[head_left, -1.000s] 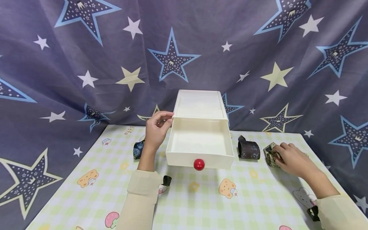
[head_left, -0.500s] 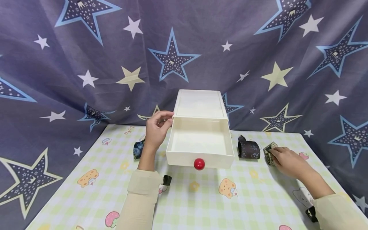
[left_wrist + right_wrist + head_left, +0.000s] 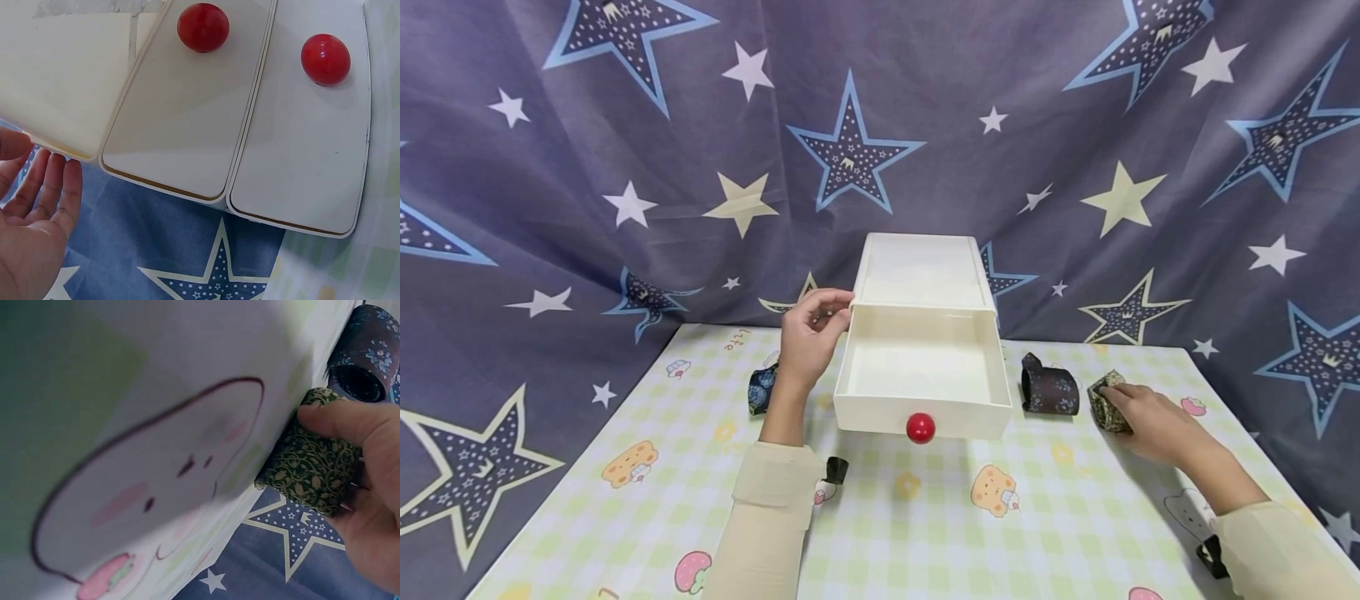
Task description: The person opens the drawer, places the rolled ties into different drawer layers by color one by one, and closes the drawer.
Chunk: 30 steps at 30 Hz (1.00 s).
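A small cream plastic drawer cabinet (image 3: 921, 271) stands at the back middle of a table covered with a pale green and yellow checked cloth printed with cartoon animals (image 3: 925, 517). Its drawer (image 3: 921, 372) is pulled well out toward the person, and the drawer's inside shows only a bare cream floor; nothing lies in it. A round glossy red knob (image 3: 920, 427) sits at the middle of the drawer's front panel. The left wrist view shows two red knobs (image 3: 202, 26) on cream panels side by side.

The left hand (image 3: 808, 337) is raised at the cabinet's left front corner, fingers bent with the tips touching the case's edge just above the open drawer; it grips nothing, and in the left wrist view the palm lies open with fingers nearly straight.

The right hand (image 3: 1150, 421) lies on the cloth to the right of the drawer and pinches a rolled green fabric band with a gold leaf pattern (image 3: 310, 467), thumb on top and fingers curled under. The roll rests on the table, well apart from the drawer.

Between that roll and the drawer lies a rolled dark brown patterned fabric band (image 3: 1048, 389), close beside the green one, on the cloth. Left of the cabinet, partly hidden behind the left wrist, lies a rolled dark blue patterned fabric band (image 3: 760, 390).

A blue-grey cloth backdrop printed with stars (image 3: 625, 167) hangs behind the table.
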Motion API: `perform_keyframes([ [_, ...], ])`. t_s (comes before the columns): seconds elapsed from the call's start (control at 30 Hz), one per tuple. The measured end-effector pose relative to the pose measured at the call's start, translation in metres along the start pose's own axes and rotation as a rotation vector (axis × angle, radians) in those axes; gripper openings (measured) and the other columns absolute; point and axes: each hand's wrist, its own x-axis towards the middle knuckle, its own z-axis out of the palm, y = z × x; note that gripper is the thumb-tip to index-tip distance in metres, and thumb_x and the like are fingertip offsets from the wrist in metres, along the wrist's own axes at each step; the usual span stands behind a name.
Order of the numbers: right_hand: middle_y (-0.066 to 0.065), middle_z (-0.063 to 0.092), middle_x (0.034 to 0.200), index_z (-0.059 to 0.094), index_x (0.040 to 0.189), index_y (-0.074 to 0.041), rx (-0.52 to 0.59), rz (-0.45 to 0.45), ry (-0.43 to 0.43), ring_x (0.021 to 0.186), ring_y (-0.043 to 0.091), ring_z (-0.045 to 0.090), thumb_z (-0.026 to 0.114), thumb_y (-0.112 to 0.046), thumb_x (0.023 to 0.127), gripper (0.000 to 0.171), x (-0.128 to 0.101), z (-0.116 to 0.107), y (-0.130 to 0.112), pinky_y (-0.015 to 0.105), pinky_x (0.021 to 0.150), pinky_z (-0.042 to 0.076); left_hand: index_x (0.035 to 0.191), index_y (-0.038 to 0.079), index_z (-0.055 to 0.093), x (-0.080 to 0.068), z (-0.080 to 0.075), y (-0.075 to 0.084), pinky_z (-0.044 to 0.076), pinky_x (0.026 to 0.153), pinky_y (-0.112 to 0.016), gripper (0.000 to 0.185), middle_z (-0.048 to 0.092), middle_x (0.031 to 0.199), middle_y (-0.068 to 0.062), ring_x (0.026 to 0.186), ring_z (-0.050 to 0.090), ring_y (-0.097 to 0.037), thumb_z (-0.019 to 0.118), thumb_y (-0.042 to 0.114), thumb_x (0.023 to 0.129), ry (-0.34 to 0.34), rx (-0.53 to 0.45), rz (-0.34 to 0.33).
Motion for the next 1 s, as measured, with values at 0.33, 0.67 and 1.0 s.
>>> perform_keyframes([
  [0.33,0.029,0.065,0.114,0.064,0.121,0.011,-0.076,-0.033,0.015,0.098,0.051,0.062,0.089,-0.009,0.067,0.063,0.01,0.001,0.008,0.063,0.086,0.051,0.109,-0.015,0.069,0.001,0.001,0.0,0.054,0.073,-0.018,0.02,0.065,0.105,-0.03,0.089,0.065,-0.02,0.064,-0.014,0.09,-0.002,-0.013,0.002],
  [0.67,0.025,0.064,0.115,0.063,0.127,0.007,-0.098,-0.024,0.005,0.095,0.047,0.061,0.091,-0.019,0.071,0.068,0.01,-0.001,0.015,0.065,0.081,0.051,0.11,-0.015,0.069,0.0,0.001,-0.003,0.054,0.074,-0.018,0.02,0.065,0.106,-0.029,0.089,0.066,-0.017,0.064,-0.012,0.09,0.0,-0.008,0.003],
  [1.0,0.02,0.065,0.11,0.066,0.124,0.003,-0.158,-0.019,0.013,0.096,0.044,0.06,0.091,-0.025,0.071,0.065,0.012,-0.018,0.018,0.062,0.078,0.05,0.11,-0.015,0.069,0.0,0.0,-0.003,0.054,0.074,-0.02,0.021,0.065,0.107,-0.029,0.09,0.065,-0.024,0.065,-0.011,0.09,-0.002,-0.022,0.004],
])
